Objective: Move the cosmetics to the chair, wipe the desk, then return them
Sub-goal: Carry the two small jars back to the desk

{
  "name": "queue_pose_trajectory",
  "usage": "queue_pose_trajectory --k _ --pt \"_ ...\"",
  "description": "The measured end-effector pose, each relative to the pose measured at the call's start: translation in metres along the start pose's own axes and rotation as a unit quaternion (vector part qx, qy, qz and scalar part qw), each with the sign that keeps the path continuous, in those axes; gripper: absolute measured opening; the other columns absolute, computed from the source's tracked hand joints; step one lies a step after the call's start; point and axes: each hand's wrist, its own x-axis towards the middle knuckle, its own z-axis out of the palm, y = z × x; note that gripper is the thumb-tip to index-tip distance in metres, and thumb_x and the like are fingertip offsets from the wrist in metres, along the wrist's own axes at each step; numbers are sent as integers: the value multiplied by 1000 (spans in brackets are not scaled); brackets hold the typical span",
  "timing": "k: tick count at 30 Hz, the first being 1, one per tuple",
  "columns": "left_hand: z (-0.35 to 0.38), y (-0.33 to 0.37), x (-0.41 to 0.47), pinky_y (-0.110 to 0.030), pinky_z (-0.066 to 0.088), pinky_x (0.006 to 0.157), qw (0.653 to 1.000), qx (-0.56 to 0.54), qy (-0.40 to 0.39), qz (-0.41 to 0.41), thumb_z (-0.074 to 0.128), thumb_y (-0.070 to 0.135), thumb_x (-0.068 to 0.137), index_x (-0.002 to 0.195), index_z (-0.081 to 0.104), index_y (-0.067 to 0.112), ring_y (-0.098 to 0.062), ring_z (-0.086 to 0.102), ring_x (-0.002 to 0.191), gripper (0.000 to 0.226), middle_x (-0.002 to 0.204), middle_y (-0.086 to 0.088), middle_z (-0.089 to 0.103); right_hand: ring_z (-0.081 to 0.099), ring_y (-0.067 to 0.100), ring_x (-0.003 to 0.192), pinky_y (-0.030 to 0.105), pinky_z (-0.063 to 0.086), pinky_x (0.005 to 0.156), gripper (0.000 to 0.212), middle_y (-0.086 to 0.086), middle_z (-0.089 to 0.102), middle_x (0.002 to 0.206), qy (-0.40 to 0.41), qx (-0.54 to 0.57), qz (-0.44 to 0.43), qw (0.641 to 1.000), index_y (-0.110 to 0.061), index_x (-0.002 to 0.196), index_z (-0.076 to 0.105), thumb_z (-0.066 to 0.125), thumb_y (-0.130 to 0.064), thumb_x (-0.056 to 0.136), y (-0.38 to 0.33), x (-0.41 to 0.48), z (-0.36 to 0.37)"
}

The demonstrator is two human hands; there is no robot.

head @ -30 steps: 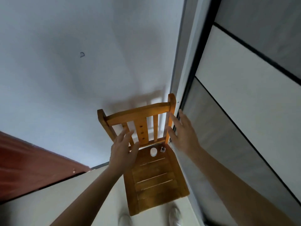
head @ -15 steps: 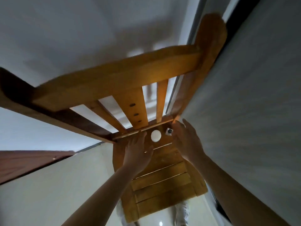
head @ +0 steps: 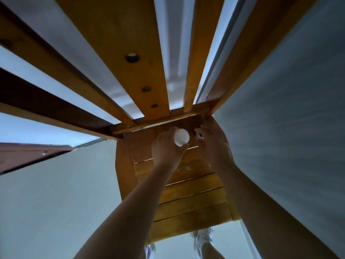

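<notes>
White jar (head: 182, 140) is at the back of the chair (head: 188, 202) seat, just in front of the backrest's bottom rail. My left hand (head: 166, 149) is wrapped on it, fingers over the far side and thumb under the near side, with the round top facing the camera. So its axis points up toward me, and I judge the lift goes straight up and back along the forearm with no regrip. Small bottle (head: 200, 135) is just beside the jar on its right, near the back right corner by the wall (head: 283, 128). Right hand (head: 214, 146) is the nearer 1 for it, with fingers curled down over it. The bottle is mostly hidden, so I cannot tell if that pinch is closed. 2 items, 1 per hand. My guess is the return leg to the desk, which is out of view. Risk: the backrest slats (head: 119, 53) overhead on the way up.
</notes>
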Motion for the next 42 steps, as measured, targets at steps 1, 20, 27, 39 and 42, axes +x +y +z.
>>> queue_pose_trajectory --k 1,20,27,39,42 --pt "1 -1 -7 -40 51 94 1000 -2 13 -7 80 42 77 131 55 29 -19 58 119 61 126 6 65 53 18 132 42 49 107 37 -5 59 141 -5 7 17 1000 -27 132 63 67 -27 95 0 -8 3" --pt "-285 63 -217 -23 56 75 944 -159 287 -19 80 37 72 127 57 17 -11 59 105 62 124 7 60 62 4 113 -7 39 67 47 -11 66 130 37 243 -99 964 -31 135 57 72 -38 91 -170 -136 -195" --pt "-434 71 -355 -25 54 70 875 -147 459 -37 86 32 74 122 57 26 -13 61 101 56 118 15 62 63 9 114 15 53 87 56 -8 62 137 7 253 -347 903 -30 140 54 72 -42 88 -336 -192 -297" --pt "-539 -70 -656 -14 50 70 749 -119 628 -175 82 34 76 124 59 36 2 59 98 53 113 12 60 64 6 114 31 53 97 55 -11 69 125 -80 258 -585 764 -23 137 59 78 -30 86 -576 -426 -246" --pt "-557 -125 -751 -18 48 72 717 -96 659 -204 81 34 77 126 59 33 1 59 98 53 111 14 59 65 3 109 12 47 94 55 -13 69 121 -113 286 -618 723 -20 135 62 81 -25 84 -647 -516 -198"
